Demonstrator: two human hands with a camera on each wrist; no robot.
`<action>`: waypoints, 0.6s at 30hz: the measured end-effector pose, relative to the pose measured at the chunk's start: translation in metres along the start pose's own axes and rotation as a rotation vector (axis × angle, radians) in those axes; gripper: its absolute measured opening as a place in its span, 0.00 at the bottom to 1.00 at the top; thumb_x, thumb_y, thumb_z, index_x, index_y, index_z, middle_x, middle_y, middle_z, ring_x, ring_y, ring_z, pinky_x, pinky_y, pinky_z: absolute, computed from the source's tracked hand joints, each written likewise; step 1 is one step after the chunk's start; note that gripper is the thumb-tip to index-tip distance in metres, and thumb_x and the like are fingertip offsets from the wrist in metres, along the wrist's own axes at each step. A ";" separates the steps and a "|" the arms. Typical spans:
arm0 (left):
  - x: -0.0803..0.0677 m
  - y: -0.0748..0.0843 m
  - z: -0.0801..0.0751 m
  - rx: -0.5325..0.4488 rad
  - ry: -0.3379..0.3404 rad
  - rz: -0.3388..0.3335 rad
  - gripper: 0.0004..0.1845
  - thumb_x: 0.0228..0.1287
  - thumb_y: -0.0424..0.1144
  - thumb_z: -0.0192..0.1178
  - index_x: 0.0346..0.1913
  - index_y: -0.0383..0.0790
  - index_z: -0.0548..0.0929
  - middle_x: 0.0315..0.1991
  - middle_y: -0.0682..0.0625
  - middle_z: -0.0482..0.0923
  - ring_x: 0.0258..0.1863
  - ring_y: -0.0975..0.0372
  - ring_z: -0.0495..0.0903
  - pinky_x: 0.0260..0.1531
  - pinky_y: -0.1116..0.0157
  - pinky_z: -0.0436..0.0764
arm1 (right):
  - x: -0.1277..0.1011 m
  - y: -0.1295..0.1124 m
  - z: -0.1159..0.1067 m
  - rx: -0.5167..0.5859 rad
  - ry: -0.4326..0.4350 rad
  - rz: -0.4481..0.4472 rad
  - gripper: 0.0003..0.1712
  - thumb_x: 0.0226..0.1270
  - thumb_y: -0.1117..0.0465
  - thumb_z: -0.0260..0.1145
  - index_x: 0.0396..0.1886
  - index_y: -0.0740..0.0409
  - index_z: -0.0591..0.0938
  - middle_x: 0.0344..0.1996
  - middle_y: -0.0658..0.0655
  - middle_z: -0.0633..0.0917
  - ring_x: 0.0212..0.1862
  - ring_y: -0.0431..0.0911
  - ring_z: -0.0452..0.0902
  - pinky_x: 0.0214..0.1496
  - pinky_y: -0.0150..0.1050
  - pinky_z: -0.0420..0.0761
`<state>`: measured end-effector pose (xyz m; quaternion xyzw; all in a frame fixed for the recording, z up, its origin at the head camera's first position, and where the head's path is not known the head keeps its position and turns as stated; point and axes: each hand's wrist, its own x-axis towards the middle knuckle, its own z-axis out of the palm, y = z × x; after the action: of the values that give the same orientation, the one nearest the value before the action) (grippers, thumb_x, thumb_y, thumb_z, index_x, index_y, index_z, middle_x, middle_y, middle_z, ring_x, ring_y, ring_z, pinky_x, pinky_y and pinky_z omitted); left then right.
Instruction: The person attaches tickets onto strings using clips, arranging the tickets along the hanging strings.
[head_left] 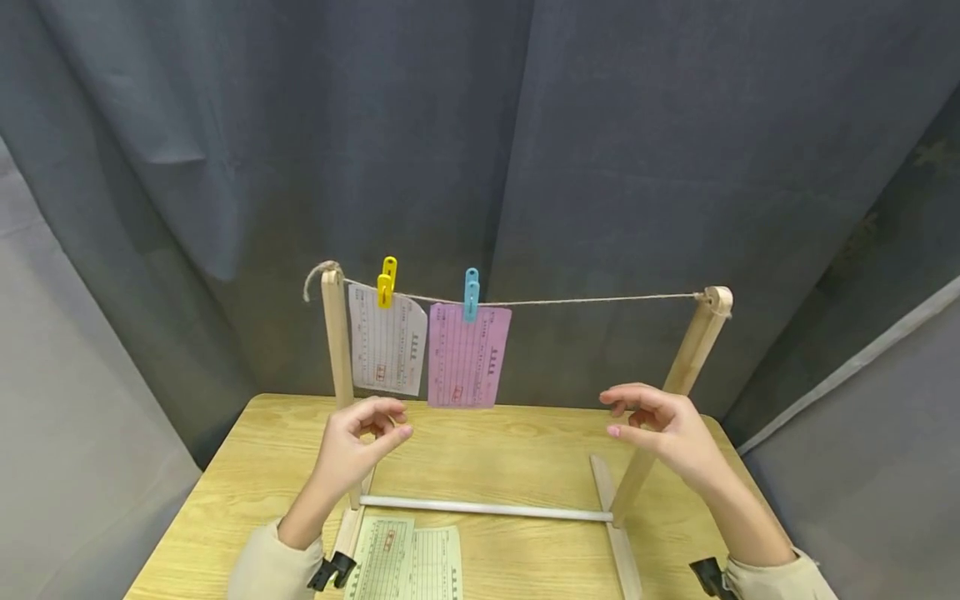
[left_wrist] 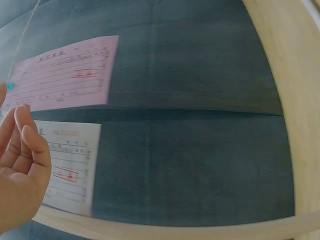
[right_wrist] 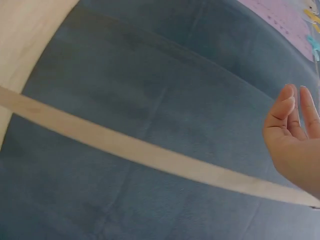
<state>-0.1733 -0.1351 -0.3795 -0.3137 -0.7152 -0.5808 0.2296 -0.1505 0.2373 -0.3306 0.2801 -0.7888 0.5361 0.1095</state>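
Two slips, white slip (head_left: 387, 350) and pink slip (head_left: 468, 357), hang pegged on the string (head_left: 592, 300); two paper slips (head_left: 408, 562) remain on the table (head_left: 487, 467); left hand (head_left: 352, 450) and right hand (head_left: 667, 429) loosely curled, grasping nothing

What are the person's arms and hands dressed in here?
Both hands, the left hand and the right hand, are bare, with no gloves or rings to be seen. Each forearm ends in a light beige sleeve pushed back from the wrist. A small black device sits at each wrist, beside the cuff.

Two pegs (head_left: 386, 283), two hung slips (head_left: 468, 356), two table slips (head_left: 408, 562)
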 end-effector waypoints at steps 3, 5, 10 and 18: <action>-0.010 -0.005 -0.001 0.015 -0.016 -0.028 0.13 0.44 0.19 0.64 0.37 0.29 0.80 0.26 0.41 0.78 0.21 0.68 0.74 0.21 0.71 0.75 | -0.007 0.007 0.000 -0.002 0.006 0.021 0.17 0.52 0.76 0.64 0.44 0.69 0.78 0.39 0.47 0.82 0.38 0.40 0.74 0.35 0.29 0.73; -0.016 -0.007 -0.002 0.030 -0.028 -0.042 0.13 0.43 0.18 0.64 0.36 0.28 0.80 0.26 0.41 0.78 0.21 0.68 0.73 0.21 0.71 0.75 | -0.012 0.012 0.001 -0.009 0.010 0.038 0.17 0.52 0.76 0.65 0.44 0.67 0.79 0.39 0.47 0.82 0.38 0.40 0.74 0.35 0.29 0.73; -0.024 -0.001 -0.002 0.057 -0.079 -0.083 0.12 0.43 0.17 0.64 0.34 0.27 0.79 0.24 0.39 0.77 0.21 0.68 0.72 0.20 0.69 0.75 | -0.024 0.023 0.001 -0.005 0.003 0.072 0.17 0.52 0.74 0.65 0.45 0.66 0.78 0.38 0.48 0.81 0.39 0.41 0.75 0.36 0.29 0.74; -0.034 0.002 -0.005 0.075 -0.120 -0.127 0.11 0.45 0.20 0.64 0.35 0.27 0.79 0.25 0.40 0.78 0.21 0.69 0.72 0.20 0.69 0.75 | -0.043 0.037 -0.004 0.067 0.023 0.107 0.18 0.54 0.76 0.62 0.46 0.75 0.75 0.39 0.47 0.81 0.39 0.41 0.75 0.36 0.30 0.75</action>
<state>-0.1487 -0.1458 -0.4005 -0.2931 -0.7675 -0.5471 0.1605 -0.1360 0.2645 -0.3783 0.2349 -0.7829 0.5705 0.0805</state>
